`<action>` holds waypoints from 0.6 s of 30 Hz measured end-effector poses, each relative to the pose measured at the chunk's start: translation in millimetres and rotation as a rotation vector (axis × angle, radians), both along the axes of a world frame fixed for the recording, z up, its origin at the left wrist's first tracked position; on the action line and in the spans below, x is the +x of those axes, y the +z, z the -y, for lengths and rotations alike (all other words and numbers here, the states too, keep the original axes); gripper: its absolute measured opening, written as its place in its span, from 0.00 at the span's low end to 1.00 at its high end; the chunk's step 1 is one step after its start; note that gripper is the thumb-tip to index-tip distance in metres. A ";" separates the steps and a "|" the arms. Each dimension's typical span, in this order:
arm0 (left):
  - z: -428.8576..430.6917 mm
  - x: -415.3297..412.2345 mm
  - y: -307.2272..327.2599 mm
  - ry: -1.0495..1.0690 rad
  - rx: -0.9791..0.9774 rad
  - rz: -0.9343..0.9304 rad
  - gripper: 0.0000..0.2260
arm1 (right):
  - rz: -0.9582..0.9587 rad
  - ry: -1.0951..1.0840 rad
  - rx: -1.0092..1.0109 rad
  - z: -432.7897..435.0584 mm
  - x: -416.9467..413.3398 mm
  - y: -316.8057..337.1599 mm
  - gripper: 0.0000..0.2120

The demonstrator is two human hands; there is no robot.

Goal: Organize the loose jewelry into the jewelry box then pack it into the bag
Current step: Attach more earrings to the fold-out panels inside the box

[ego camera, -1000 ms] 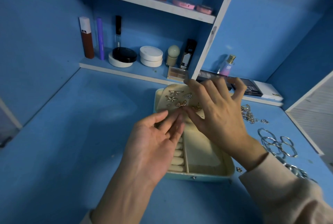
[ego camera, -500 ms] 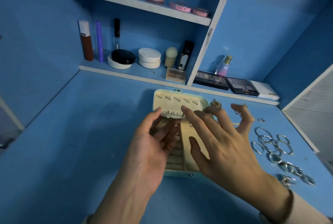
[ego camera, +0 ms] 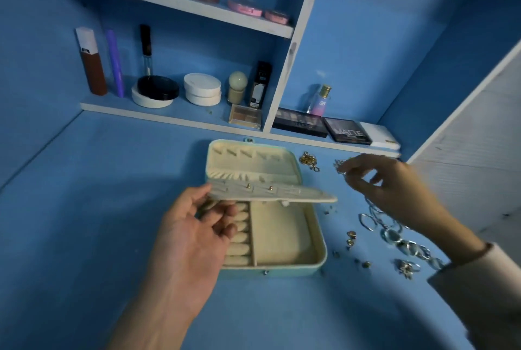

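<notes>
The left hand (ego camera: pixel 194 225) pinches the velvety cream flap (ego camera: pixel 270 194) of the rounded box (ego camera: pixel 321 254), which lies open on the desk (ego camera: pixel 84 208). The blurred right hand (ego camera: pixel 392 183) curls above the silver rings (ego camera: pixel 366 221); I cannot tell whether it grips anything.

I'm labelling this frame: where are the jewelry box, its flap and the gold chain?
Jewelry box (ego camera: pixel 293 270), head view, on its front wall.
Flap (ego camera: pixel 267 194), head view, middle of its top face.
Gold chain (ego camera: pixel 307 158), head view, middle of the heap.
</notes>
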State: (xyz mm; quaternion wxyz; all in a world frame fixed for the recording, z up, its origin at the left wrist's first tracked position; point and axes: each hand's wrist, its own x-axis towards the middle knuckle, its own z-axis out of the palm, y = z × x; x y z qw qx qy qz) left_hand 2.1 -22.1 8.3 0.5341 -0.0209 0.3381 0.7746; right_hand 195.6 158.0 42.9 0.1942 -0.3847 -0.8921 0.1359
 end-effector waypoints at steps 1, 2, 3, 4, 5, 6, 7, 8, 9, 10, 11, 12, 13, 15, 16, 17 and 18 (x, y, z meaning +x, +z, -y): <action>0.5 -0.6 -0.6 0.003 0.003 -0.006 0.09 | 0.035 0.002 -0.054 -4.9 3.7 -6.1 0.10; -0.2 0.2 -0.7 -0.001 0.006 -0.009 0.09 | 0.068 0.007 -0.089 -8.7 8.4 -11.3 0.10; -0.7 0.5 -1.1 -0.003 0.008 -0.013 0.09 | 0.102 0.018 -0.111 -11.3 11.8 -16.3 0.11; -0.8 0.3 -1.8 0.000 0.006 -0.019 0.09 | 0.127 0.029 -0.127 -12.6 13.4 -20.7 0.11; -1.4 0.6 -2.5 0.000 0.004 -0.023 0.10 | 0.138 0.040 -0.137 -12.9 15.4 -23.7 0.11; -1.5 0.6 -3.0 0.002 0.005 -0.026 0.10 | 0.140 0.054 -0.141 -13.0 16.3 -26.3 0.11; -1.5 0.6 -3.5 0.001 0.009 -0.030 0.10 | 0.141 0.072 -0.138 -12.3 16.9 -28.3 0.10; -1.3 0.3 -3.7 -0.002 0.013 -0.037 0.11 | 0.146 0.089 -0.134 -11.5 16.5 -30.1 0.09; -1.2 0.3 -3.9 -0.006 0.016 -0.044 0.13 | 0.152 0.105 -0.130 -10.1 16.0 -31.2 0.08; -1.1 0.3 -4.1 -0.008 0.017 -0.051 0.15 | 0.162 0.114 -0.123 -9.0 15.8 -32.4 0.07; -1.1 0.1 -4.1 -0.008 0.017 -0.055 0.18 | 0.177 0.120 -0.111 -8.0 15.2 -33.1 0.07; -0.8 -0.2 -4.4 -0.007 0.017 -0.058 0.19 | 0.192 0.122 -0.097 -7.4 14.5 -33.8 0.07; -0.7 -0.3 -4.5 -0.007 0.018 -0.062 0.19 | 0.203 0.116 -0.087 -7.2 14.2 -34.7 0.08; -0.5 0.1 -3.8 -0.006 0.018 -0.067 0.18 | 0.211 0.098 -0.085 -7.5 13.0 -36.3 0.07; -0.2 0.2 -3.6 -0.004 0.020 -0.065 0.17 | 0.215 0.092 -0.088 -7.4 12.2 -37.1 0.06; -0.2 0.5 -3.2 -0.004 0.021 -0.062 0.15 | 0.217 0.092 -0.087 -6.9 11.3 -37.5 0.06; -0.1 0.7 -3.0 -0.004 0.021 -0.061 0.14 | 0.217 0.093 -0.085 -6.4 10.9 -38.2 0.07</action>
